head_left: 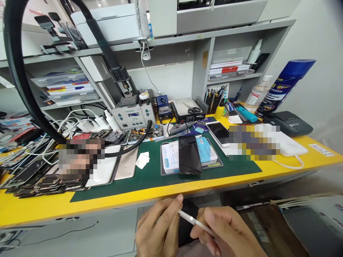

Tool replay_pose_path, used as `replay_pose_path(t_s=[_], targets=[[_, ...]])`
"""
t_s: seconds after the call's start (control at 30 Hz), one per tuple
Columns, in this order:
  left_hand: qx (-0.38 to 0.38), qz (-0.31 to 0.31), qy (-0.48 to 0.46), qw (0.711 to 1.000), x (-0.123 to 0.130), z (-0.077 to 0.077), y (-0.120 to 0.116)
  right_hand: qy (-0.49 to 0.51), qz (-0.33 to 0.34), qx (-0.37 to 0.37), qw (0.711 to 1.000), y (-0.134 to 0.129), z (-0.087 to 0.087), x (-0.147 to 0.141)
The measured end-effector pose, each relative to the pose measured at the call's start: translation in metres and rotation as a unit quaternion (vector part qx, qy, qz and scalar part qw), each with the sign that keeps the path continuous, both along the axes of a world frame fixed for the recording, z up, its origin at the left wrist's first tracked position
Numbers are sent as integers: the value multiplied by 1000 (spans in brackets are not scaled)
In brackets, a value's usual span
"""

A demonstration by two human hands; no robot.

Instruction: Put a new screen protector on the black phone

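Note:
In front of the yellow bench edge, both my hands are on a thin white strip-like object (191,218), seen nearly edge-on; its exact kind is unclear. Between the thumb and fingers of my right hand (227,228) lies the strip's right part. Thumb and fingers of my left hand (159,226) pinch its left end. Beyond them, a black phone (190,155) rests face up on a white-and-blue box (170,152) on the green mat (150,178).
A gold phone (126,165) and stacked phones (29,175) are at left, below a curved black hose (12,71). A white phone (218,132), a blue spray can (285,87) and a white power bank (292,144) are at right. A soldering station (134,116) stands behind.

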State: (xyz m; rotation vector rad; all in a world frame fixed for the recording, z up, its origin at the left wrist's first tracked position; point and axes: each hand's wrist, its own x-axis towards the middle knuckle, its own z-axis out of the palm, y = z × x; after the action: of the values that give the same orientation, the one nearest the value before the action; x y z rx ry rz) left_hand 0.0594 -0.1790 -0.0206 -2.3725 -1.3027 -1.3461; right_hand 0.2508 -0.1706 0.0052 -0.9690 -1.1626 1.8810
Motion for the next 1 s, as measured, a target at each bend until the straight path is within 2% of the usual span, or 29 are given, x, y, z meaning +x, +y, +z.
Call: replay_pose_path(t_s=[0.1, 0.17, 0.27, 0.37, 0.47, 0.7, 0.87, 0.93, 1.0], targets=[[-3, -10, -54, 998, 1, 3, -1, 7, -5, 19, 1000, 0, 4, 6], [-49, -40, -99, 993, 1, 8, -2, -39, -19, 69, 997, 0, 9, 8], [-126, -117, -133, 976, -1, 19, -2, -91, -12, 138, 986, 1, 15, 10], [-156, -171, -140, 963, -3, 27, -2, -130, 8, 152, 980, 2, 14, 10], [-166, -205, -138, 955, -3, 27, -3, -148, 5, 158, 976, 1, 11, 11], [-158, -201, -112, 960, 0, 24, -5, -148, -1, 155, 977, -2, 8, 10], [-149, -185, -109, 965, 1, 25, -6, -158, -1, 154, 975, 2, 13, 9], [-145, -182, -127, 964, 0, 24, -6, -135, -6, 184, 974, 1, 15, 10], [-149, -184, -157, 959, -1, 21, -7, -122, -62, 243, 960, -2, 15, 12]])
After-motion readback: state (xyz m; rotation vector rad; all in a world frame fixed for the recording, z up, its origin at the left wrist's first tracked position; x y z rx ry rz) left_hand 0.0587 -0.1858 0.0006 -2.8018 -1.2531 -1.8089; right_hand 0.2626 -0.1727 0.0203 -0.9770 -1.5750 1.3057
